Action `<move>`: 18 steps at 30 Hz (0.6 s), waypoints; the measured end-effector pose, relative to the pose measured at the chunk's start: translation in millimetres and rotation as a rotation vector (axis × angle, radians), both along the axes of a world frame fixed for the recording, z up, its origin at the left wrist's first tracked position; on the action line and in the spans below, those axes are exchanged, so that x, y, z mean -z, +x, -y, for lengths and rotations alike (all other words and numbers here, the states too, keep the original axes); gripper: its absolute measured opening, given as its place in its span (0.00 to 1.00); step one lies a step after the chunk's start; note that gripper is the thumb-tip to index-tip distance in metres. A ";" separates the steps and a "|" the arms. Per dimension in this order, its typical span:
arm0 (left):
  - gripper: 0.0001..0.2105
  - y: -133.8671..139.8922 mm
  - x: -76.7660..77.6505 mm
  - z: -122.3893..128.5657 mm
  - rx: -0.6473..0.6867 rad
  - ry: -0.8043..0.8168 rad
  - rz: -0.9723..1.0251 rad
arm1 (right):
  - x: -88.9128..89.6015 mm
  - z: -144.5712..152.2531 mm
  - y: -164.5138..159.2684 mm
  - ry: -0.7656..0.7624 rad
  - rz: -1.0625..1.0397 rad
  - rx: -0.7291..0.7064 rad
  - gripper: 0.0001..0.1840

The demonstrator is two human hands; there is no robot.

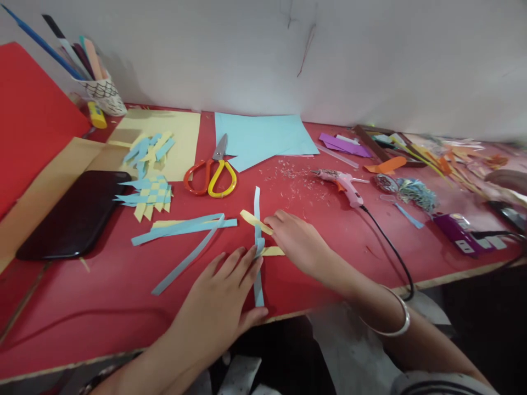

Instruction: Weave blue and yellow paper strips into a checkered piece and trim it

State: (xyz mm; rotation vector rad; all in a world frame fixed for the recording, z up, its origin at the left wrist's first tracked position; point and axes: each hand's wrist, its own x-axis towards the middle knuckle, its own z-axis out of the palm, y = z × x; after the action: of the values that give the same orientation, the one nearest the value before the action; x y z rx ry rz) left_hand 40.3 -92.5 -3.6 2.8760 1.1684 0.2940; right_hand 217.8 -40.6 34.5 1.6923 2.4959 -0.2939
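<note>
Blue paper strips [258, 291] and a yellow paper strip [274, 251] cross each other on the red table in front of me. My left hand [224, 291] lies flat over their crossing, fingers stretched out, fingertips pressing the strips. Part of the crossing is hidden under those fingers. My right hand [298, 241] pinches another yellow paper strip [250, 218], whose free end points left across the upright blue strip. Left of my hands, loose blue strips [185, 227] lie in a small pile, one of them bent over. A woven blue-and-yellow paper piece [150, 195] lies farther left.
Scissors [212, 175] lie behind the strips, near a blue paper sheet [263, 137]. A black phone-like slab [78, 214] is at left. A pink glue gun [341, 184] with a cord lies right, near a purple power strip [459, 233]. A pen cup [105, 96] stands at back left.
</note>
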 end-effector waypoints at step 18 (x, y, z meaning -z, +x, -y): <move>0.25 -2.2 -4.4 -68.8 0.095 0.127 -0.121 | 10.7 -37.4 4.7 0.077 -0.206 0.115 0.12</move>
State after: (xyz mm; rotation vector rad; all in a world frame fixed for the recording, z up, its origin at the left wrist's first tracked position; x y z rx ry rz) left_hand 38.2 -23.7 0.9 3.0881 1.0609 0.2014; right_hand 222.5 -3.2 23.7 1.9313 2.5864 -0.4078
